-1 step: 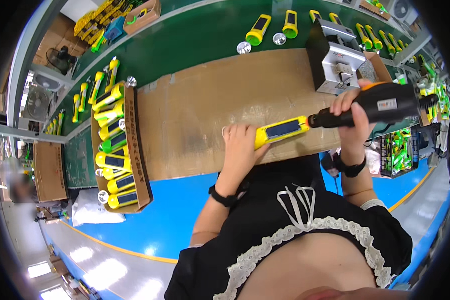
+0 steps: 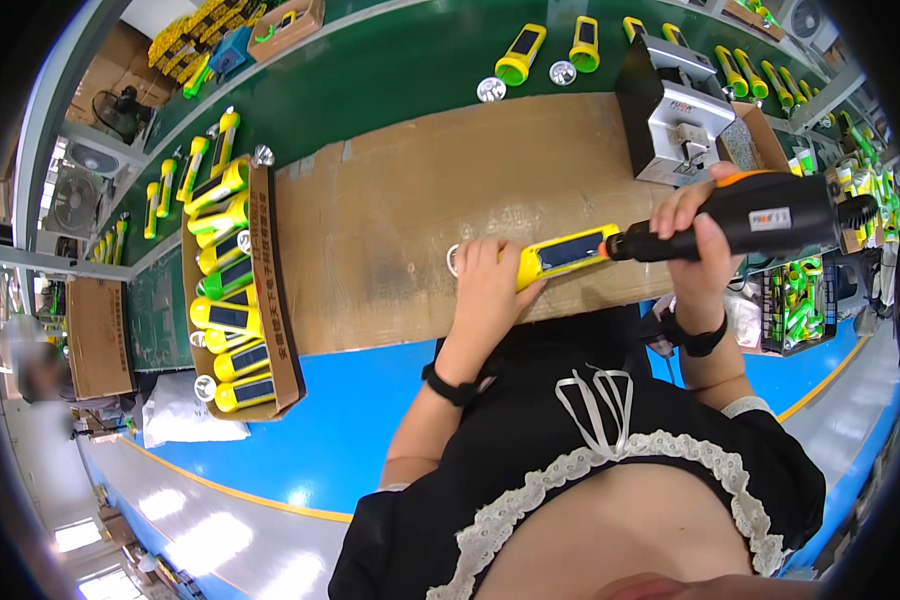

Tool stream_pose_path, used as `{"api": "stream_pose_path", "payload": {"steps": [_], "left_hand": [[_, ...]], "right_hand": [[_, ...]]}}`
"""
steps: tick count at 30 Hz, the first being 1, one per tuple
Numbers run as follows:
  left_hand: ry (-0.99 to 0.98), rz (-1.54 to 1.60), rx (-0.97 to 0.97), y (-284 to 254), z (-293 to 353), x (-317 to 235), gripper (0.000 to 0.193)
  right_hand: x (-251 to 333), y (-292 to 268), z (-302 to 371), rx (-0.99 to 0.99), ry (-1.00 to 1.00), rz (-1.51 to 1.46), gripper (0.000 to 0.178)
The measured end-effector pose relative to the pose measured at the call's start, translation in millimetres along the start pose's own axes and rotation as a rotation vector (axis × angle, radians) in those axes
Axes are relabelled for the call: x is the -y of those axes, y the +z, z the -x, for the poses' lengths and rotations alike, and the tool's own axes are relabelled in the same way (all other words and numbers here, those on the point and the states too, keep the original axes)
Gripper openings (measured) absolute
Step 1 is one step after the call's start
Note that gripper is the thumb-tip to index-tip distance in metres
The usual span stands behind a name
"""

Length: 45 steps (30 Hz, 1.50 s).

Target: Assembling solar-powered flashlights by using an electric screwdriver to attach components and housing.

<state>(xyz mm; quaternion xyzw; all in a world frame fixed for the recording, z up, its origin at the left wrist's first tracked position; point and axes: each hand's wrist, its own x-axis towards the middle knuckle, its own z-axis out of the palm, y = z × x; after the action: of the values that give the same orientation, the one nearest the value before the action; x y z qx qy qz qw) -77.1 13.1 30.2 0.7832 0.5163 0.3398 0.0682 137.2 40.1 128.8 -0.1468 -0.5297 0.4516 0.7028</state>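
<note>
1. Green table (image 2: 390,70) topped with a brown cardboard sheet (image 2: 410,200), blue floor below its near edge.
2. Left hand (image 2: 485,285) near the sheet's near edge, fingers closed down over the head end of a yellow flashlight (image 2: 560,253), pinning it flat on the cardboard.
3. Right hand (image 2: 700,255) wrapped tight around a black electric screwdriver (image 2: 760,215), held level over the near right part of the sheet, with its tip touching the flashlight's tail end.
4. Judged as the fastening step: tool tip seated on the flashlight, body braced against turning.
5. Next move calls for keeping the tool in line with the flashlight's long axis, a firm left-hand hold, and steady pressure so the tip does not slip off onto the fingers just beside it.
6. Further out: grey metal fixture (image 2: 675,110) at the sheet's far right corner; open cardboard tray (image 2: 270,300) packed with yellow and green flashlights along the sheet's left edge; loose flashlights (image 2: 520,55) and two round silver reflectors along the table's far edge.
7. Against the earlier frame: no visible difference. Same grips, same tool angle, flashlight in the same spot, tray and fixture unmoved.
</note>
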Motion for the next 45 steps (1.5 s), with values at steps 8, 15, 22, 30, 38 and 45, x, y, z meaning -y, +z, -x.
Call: {"api": "stream_pose_path", "payload": {"steps": [8,15,22,30,38,45], "left_hand": [[-0.053,0.098,-0.047,20,-4,-6,0.046],[-0.067,0.120,-0.062,19,-4,-7,0.050],[-0.066,0.109,-0.036,19,-3,-8,0.054],[-0.052,0.078,-0.012,19,-4,-10,0.053],[-0.043,0.043,-0.013,21,-3,-9,0.051],[-0.052,0.041,0.056,15,-6,-14,0.050]], "right_hand": [[-16,35,23,0.160,0.098,0.194,0.046],[-32,32,27,0.198,0.097,0.229,0.046],[-42,31,33,0.271,0.053,0.308,0.039],[-47,35,30,0.198,0.094,0.269,0.045],[-21,23,19,0.171,0.097,0.255,0.047],[49,-34,-50,-0.165,-0.298,0.364,0.048]]}}
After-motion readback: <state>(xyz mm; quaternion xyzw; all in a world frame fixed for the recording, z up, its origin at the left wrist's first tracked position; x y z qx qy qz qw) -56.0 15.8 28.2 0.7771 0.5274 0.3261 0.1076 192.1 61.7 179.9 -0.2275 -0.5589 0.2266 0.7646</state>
